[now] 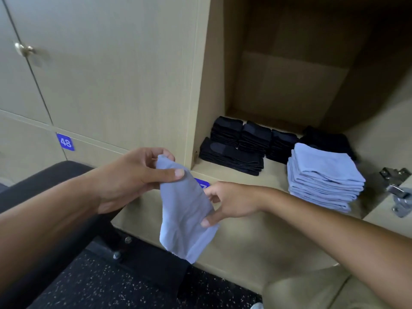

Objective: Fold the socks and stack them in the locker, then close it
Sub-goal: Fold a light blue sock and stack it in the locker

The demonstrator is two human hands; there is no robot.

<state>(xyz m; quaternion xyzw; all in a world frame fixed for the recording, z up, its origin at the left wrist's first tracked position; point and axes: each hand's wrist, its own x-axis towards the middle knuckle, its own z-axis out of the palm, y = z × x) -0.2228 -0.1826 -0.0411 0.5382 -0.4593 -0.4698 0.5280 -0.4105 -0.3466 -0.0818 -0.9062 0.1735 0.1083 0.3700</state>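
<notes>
Left hand (133,175): thumb and fingers pinched on the top end of a light blue sock (185,210), held up in the air in front of the open locker (245,172). Right hand (231,201): thumb and fingers pinched on the sock's right edge, lower down, near its middle. Sock hanging with long axis nearly upright, tilted a little, upper end up and left at the left hand, lower end down and right, loose and free below the right hand. Just behind the sock, partly hidden, a blue number plate (201,184) on the locker's front edge. Farther in, on the locker floor: a stack of folded light blue socks (323,177) at front right, and piles of folded dark socks (243,143) to the left and behind. At far right, a metal hinge (396,188). On the closed doors to the left, a blue tag reading 48 (65,142) and a brass knob (23,49). Below, speckled dark floor (111,284).
</notes>
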